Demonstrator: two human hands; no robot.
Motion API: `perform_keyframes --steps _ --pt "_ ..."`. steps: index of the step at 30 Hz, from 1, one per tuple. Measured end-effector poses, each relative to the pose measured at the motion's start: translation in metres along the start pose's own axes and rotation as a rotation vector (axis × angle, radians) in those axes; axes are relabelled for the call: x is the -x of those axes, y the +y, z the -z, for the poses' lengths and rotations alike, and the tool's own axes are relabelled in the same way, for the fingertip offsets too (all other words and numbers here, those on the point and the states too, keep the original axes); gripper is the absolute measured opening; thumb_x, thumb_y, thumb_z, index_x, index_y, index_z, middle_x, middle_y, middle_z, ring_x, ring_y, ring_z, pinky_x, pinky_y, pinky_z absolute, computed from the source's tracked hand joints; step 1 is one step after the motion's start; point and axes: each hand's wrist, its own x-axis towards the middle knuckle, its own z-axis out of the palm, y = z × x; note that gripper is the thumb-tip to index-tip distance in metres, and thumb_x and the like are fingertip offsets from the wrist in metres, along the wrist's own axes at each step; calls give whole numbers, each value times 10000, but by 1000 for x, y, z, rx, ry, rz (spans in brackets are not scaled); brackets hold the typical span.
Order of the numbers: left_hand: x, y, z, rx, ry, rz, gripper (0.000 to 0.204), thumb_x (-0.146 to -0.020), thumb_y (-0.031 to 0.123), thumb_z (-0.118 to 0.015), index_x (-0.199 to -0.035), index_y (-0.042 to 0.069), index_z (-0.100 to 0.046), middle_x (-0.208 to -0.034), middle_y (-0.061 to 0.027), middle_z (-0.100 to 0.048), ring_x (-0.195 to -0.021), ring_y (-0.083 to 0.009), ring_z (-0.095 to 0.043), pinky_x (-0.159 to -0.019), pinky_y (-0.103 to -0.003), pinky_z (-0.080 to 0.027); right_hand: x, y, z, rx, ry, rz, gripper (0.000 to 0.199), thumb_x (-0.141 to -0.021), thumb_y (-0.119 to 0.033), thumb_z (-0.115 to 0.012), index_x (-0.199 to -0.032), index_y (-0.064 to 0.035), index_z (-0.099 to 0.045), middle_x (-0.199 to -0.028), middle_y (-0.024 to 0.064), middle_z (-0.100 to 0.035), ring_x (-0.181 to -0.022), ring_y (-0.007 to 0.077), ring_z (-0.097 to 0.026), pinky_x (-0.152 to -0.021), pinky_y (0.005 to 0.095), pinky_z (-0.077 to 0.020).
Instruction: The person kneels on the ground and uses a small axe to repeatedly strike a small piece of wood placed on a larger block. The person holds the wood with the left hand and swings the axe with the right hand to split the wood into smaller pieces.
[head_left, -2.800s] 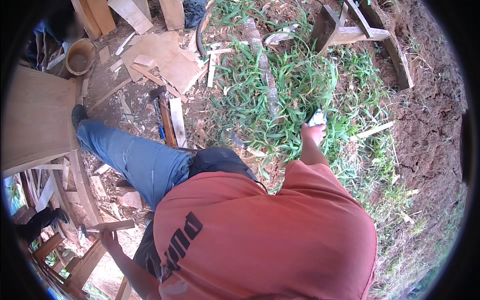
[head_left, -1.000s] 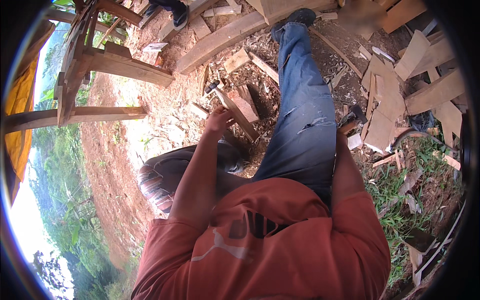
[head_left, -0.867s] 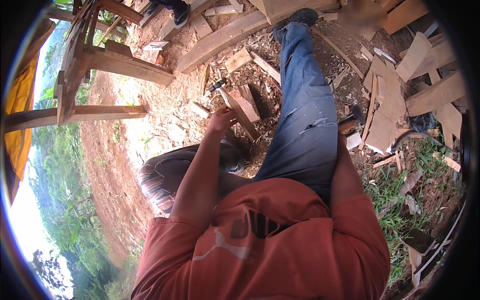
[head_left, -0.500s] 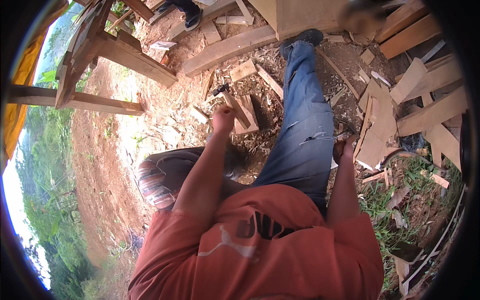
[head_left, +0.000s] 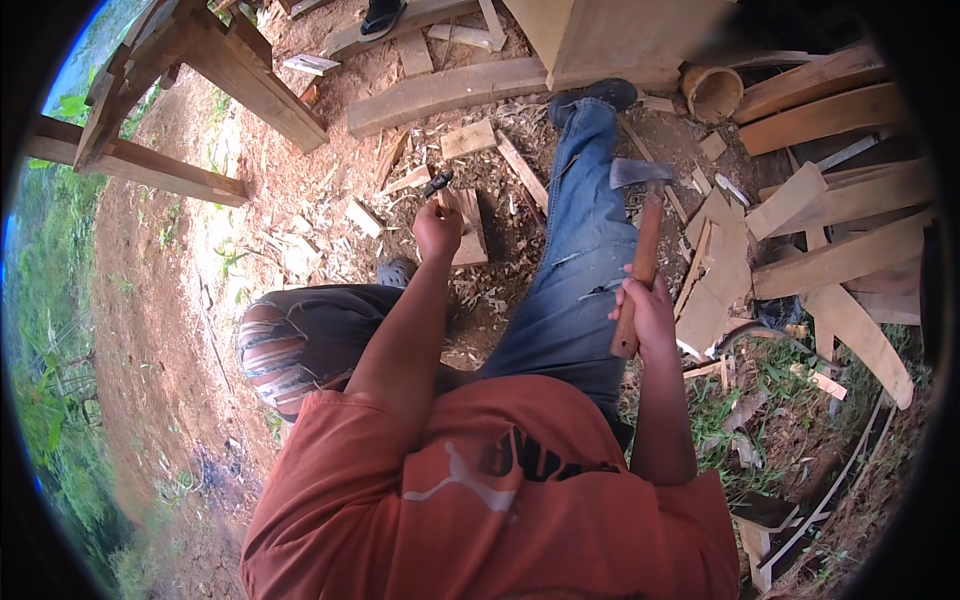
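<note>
My right hand is closed round the brown wooden handle of a hatchet. The hatchet stands upright beside my stretched leg, with its grey steel head at the far end. My left hand is closed on a hammer with a small black head and a pale wooden handle; the hand hides much of that handle. Just beyond and to the right of this hand, a wooden block rests on the chip-strewn ground.
Curved boards and offcuts are piled on the right. A hollow round wooden piece lies at the far right. A long beam crosses behind the block. Wooden trestle-like framing stands at the far left. Another person's foot shows at the top.
My right hand has risen from beside my leg, bringing the hatchet into full view. My left hand has turned the hammer, its handle now more hidden. The whole view has shifted slightly.
</note>
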Motion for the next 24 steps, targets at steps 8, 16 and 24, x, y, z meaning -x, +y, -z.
perform_keyframes --steps 8,16,24 --pt "-4 -2 3 -26 -80 -27 287 -925 272 -733 -1004 -1 -694 -986 -244 -714 -975 -453 -695 -859 -527 -548 -24 34 -124 236 -360 -66 274 -1036 -131 -653 -1260 5 -574 -815 67 -637 -628 158 -633 -574 345 -562" --pt "-4 20 27 39 -314 25 484 -971 431 -743 -1181 -3 -709 -1115 -246 -763 -1044 -378 -771 -870 -459 -602 -23 43 -138 284 -383 -30 272 -1010 -136 -662 -1235 -8 -577 -796 53 -644 -578 166 -637 -547 350 -543" --pt "6 66 60 -116 -172 -206 502 -974 416 -749 -1302 37 -709 -1122 -224 -779 -1047 -389 -764 -917 -471 -589 -11 44 -126 462 -346 -21 332 -986 -227 -665 -1187 27 -594 -795 125 -702 -634 239 -712 -623 412 -568"
